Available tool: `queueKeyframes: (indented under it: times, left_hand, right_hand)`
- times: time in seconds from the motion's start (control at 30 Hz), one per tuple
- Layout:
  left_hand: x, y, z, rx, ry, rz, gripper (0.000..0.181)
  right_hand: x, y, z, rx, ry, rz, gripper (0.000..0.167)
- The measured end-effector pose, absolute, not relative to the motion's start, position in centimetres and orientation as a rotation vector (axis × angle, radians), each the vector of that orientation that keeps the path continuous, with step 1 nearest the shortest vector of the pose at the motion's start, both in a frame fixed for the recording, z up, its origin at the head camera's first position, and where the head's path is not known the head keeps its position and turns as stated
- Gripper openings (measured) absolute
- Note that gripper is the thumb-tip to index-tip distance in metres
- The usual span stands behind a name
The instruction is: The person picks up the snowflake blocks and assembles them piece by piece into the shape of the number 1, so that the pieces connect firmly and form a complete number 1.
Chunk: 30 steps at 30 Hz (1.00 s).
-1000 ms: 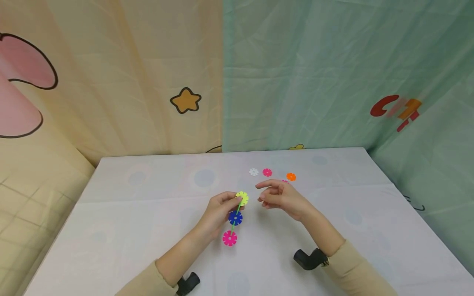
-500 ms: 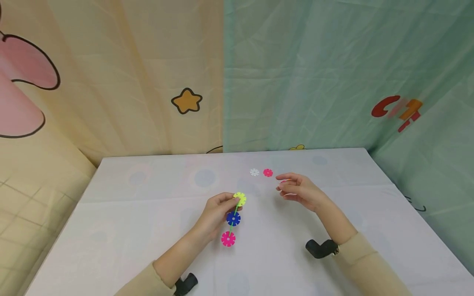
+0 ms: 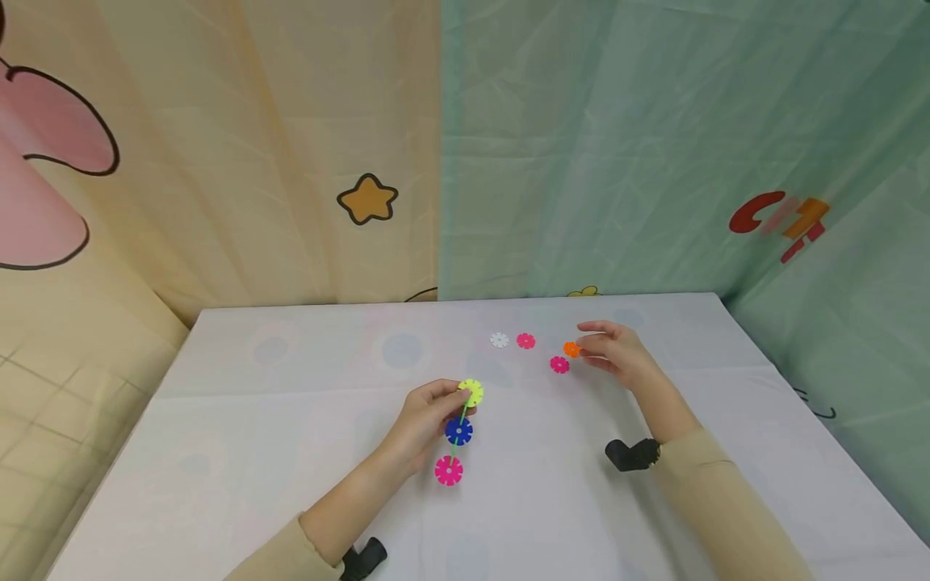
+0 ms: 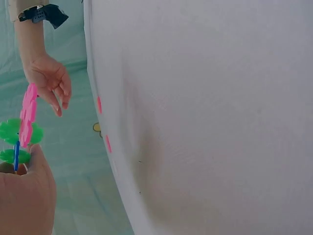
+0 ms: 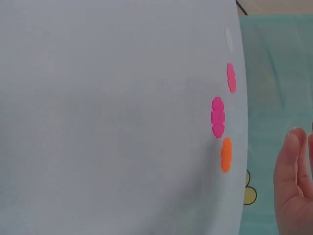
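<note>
My left hand [image 3: 425, 415] pinches the top end of a chain of notched plastic flower discs by its yellow disc [image 3: 472, 392]. Below that hang a blue disc [image 3: 459, 431] and a pink disc [image 3: 449, 470], with green discs [image 4: 36, 135] slotted between, seen edge-on from the head. Over the far right of the table, my right hand [image 3: 621, 353] is held with loose fingers and nothing in its grasp. An orange flower disc [image 3: 571, 349] lies closest to its fingertips, and in the right wrist view a gap separates them.
Beside the orange disc lies a deep pink disc [image 3: 559, 365]. Farther left are another pink disc [image 3: 526, 340] and a white disc [image 3: 499, 340], all flat on the pale tablecloth [image 3: 291, 452]. Curtains [image 3: 581, 161] rise behind the table's back edge.
My right hand has moved right and away from me, passing over the loose discs; the orange and deep pink ones show again. The left hand and its chain have barely shifted.
</note>
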State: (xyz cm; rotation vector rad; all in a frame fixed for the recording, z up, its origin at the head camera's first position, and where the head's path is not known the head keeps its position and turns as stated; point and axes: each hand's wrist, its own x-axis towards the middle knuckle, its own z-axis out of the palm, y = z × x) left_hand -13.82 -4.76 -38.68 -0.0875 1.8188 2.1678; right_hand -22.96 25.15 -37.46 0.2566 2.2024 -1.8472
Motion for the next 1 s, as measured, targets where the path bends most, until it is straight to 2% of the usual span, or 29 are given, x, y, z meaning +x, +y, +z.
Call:
queueKeyframes:
  times: [0.47,0.7,1.0]
  left_hand:
    - [-13.8,-4.6,-38.5,-0.081,1.831,2.135,0.029]
    - [-13.6,-4.6,-38.7,-0.069,1.83,2.122,0.03]
    - [-13.9,-4.1,-38.7,-0.057,1.81,2.131,0.029]
  right_hand:
    - [-25.4,25.9,-41.1,0.535,2.484,-1.616,0.041]
    - [-25.1,25.4,-42.2,0.614,2.505,-1.602,0.038]
    - [-25.7,24.9,-42.7,0.522,2.657,-1.501,0.042]
